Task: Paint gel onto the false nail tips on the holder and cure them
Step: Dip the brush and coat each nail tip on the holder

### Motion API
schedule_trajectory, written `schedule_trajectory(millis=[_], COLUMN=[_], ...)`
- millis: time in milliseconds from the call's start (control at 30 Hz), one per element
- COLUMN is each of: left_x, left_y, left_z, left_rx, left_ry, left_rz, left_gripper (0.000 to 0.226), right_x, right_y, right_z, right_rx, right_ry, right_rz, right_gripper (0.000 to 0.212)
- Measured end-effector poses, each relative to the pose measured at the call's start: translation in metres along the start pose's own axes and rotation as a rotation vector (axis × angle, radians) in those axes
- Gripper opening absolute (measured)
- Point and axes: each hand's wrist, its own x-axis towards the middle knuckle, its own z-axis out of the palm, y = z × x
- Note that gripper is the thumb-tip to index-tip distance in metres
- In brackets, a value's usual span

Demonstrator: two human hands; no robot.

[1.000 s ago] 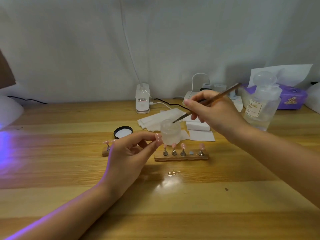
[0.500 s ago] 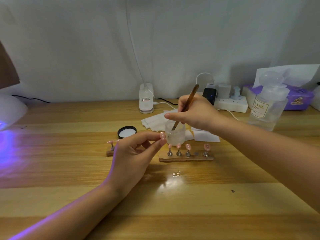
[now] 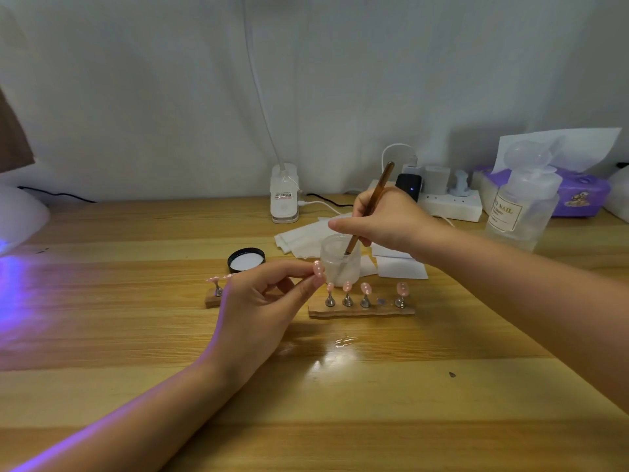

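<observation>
My left hand (image 3: 262, 308) pinches a pink false nail tip (image 3: 318, 268) on its small stand, held just left of a frosted gel jar (image 3: 340, 264). My right hand (image 3: 384, 223) grips a brown brush (image 3: 372, 202) whose tip dips into that jar. In front of the jar lies a wooden holder (image 3: 360, 311) with several pink tips on metal pegs and one bare magnet spot. A second small holder (image 3: 215, 294) with a pink tip sits left of my left hand.
The jar's black lid (image 3: 245, 259) lies behind my left hand. White wipes (image 3: 401, 267) lie behind the jar. A clear pump bottle (image 3: 520, 206), purple tissue box (image 3: 578, 195), power strip (image 3: 452, 206) and lamp base (image 3: 284, 192) line the back. The curing lamp (image 3: 20, 216) glows purple at far left.
My right hand swung the brush from nearly level to upright and lowered its tip into the jar. My left hand kept holding the nail tip in place.
</observation>
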Motion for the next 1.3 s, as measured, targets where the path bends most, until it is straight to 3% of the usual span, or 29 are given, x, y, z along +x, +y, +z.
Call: schedule_trajectory(millis=[167,433,633,1000,1167,1300], left_x=[0.0,0.0,-0.001,-0.002,-0.002,-0.003], left_y=[0.001,0.002,0.002,0.003,0.003,0.003], left_z=[0.0,0.0,0.0,0.0,0.001,0.002], left_rx=[-0.002,-0.002,0.005,0.031,0.051,0.084], left_ry=[-0.004,-0.015,-0.024,-0.025,-0.079,-0.111], left_rz=[0.011,0.01,0.006,0.008,0.045,0.074], left_gripper=[0.019,0.018,0.018,0.02,0.021,0.019], right_x=[0.0,-0.001,-0.008,-0.032,-0.07,-0.098], right_y=[-0.001,0.01,0.025,0.029,0.024,0.032], right_z=[-0.003,-0.021,-0.022,-0.031,-0.019,0.0], right_rx=[0.021,0.261,0.357,0.491,0.482,0.163], right_ry=[0.034,0.299,0.313,0.469,0.392,0.394], right_rz=[-0.013,0.057,0.126,0.04,-0.11,-0.49], right_gripper=[0.032,0.038,0.035,0.032,0.039,0.034])
